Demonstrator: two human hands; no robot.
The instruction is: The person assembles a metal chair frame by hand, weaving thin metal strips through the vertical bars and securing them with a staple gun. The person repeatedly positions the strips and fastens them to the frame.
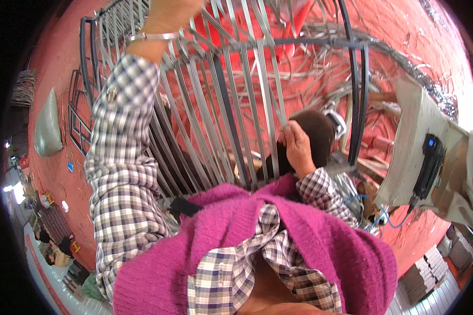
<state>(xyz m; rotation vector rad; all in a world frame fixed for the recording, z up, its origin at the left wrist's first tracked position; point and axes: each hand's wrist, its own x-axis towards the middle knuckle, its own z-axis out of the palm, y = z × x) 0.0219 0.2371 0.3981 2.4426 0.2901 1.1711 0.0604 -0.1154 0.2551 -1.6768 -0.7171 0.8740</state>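
In front of me stands a dark metal frame [355, 94] strung with long grey flat strips [199, 113] set side by side. My right hand [298, 147] is closed, thumb and fingers pinched on the lower end of one grey strip [277, 79] that runs up toward the far bar. Stretched out over the far left part of the frame is my left hand [176, 11]. It is cut off by the upper edge, so its fingers do not show. A metal bangle [155, 36] circles that wrist.
Loose strips [320, 68] lie tangled on the red floor beyond the frame. At right, a black device [430, 163] with a blue light and cable rests on beige cloth [404, 131]. A dark brown rounded shape [312, 131] sits behind my right hand. A pale sack [48, 128] lies far left.
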